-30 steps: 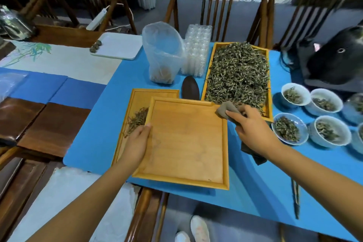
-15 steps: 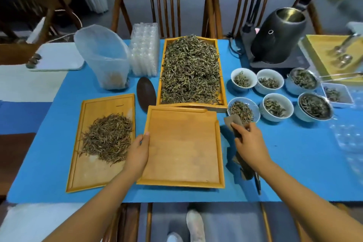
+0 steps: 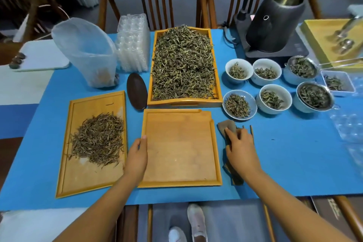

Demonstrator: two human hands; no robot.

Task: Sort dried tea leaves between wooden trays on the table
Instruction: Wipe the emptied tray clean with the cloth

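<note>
Head view
Left hand [image 3: 137,155]: fingers curled over the left rim of the bare square wooden tray [image 3: 179,149].
Right hand [image 3: 240,147]: flat, fingers straight, pressing a brown cloth [image 3: 227,126] on the blue mat [image 3: 294,153].
Dried tea leaves: small pile [image 3: 98,139] on the left wooden tray [image 3: 88,179]; heap [image 3: 183,63] in the far wooden tray [image 3: 184,102].

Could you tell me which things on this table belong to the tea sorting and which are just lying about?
Job:
full tea tray
empty tray, left hand on its edge
tray with sorted pile
brown cloth under right hand

Lying about:
kettle
tea bowls
plastic bag
dark scoop
</note>
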